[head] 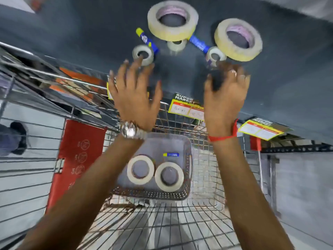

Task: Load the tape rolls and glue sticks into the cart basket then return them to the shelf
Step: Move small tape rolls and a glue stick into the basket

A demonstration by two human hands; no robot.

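Observation:
On the dark shelf [90, 33] lie two large tape rolls [172, 19] [238, 39], three small tape rolls [143, 54] [176, 45] [215, 55] and two blue glue sticks [146, 39] [199, 44]. My left hand [135, 94] reaches up with spread fingers, its fingertips at the left small roll. My right hand [225, 94] is raised with loosely bent fingers just below the right small roll, holding nothing that I can see. Below, a grey basket [151, 194] in the cart holds two tape rolls [140, 169] [169, 176] and one glue stick [171, 154].
The wire cart [162, 228] stands right under the shelf edge. Yellow price tags [187, 109] [261, 129] hang from that edge. A red panel [75, 159] is on the cart's left side. A person's shoe [16, 138] shows at far left.

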